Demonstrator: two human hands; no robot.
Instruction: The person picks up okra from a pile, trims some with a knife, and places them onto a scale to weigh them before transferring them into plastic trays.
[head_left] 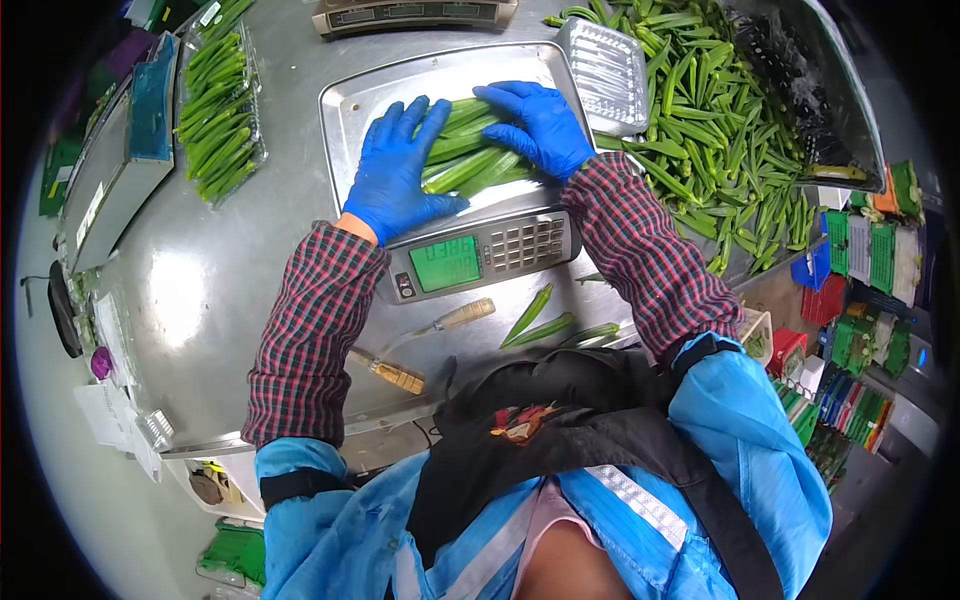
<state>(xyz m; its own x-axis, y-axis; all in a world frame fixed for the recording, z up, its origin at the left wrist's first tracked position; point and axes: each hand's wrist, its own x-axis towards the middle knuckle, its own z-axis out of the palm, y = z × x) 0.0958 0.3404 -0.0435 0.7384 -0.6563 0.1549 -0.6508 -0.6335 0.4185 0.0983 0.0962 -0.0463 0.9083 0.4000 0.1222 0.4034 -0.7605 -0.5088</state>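
Observation:
A bundle of green okra lies side by side on the steel pan of a digital scale. My left hand, in a blue glove, rests against the bundle's left end with fingers stretched out and thumb spread. From the right, my right hand, also gloved in blue, lies over the other end, its fingers and thumb extended apart on the pods. Whether a clear tray lies under the okra is hidden. The scale's green display is lit.
A large okra heap spills from a dark crate at right. Stacked clear trays stand beside the pan. Packed okra lies at left. Two wooden-handled tools and loose pods lie near the front edge. Another scale stands behind.

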